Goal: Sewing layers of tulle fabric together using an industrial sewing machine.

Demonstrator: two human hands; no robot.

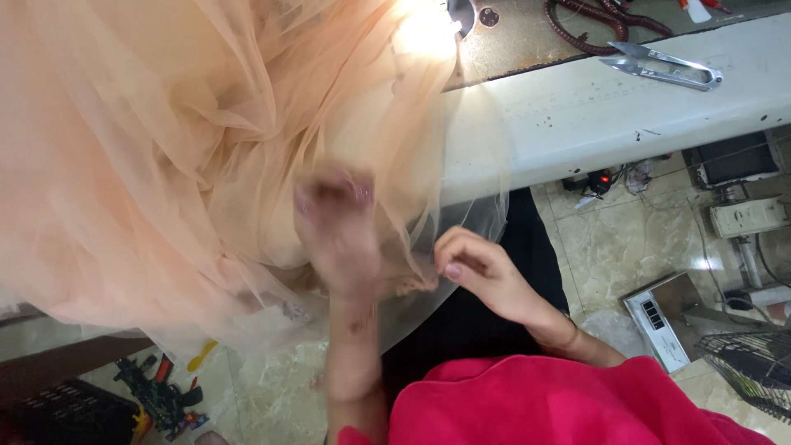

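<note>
The left hand (336, 239) is raised into the peach tulle (165, 148), fingers spread and pointing away from the body. The hand is motion-blurred; whether the fingers grip the cloth or only press against it cannot be told. The tulle lies over and around these fingertips and bulks up above and to the left of them.

The right hand (482, 276) sits just right of the left wrist. Its fingers are curled nearly closed, thumb against forefinger, pinching the lower edge of the tulle where it hangs off the table (610, 115). The pinched edge lies between the two hands, in front of the black cloth (486, 330) on the lap.

Progress, as judged: the tulle is mostly gathered on the table, with its upper part under a bright lamp glare near the machine plate (527, 33). No seam or stitch line is visible, so the amount finished cannot be told. The cloth appears to be under arrangement by hand, not under the needle.

Beyond the right fingertips, well apart, thread snips (667, 67) lie untouched on the table.
</note>
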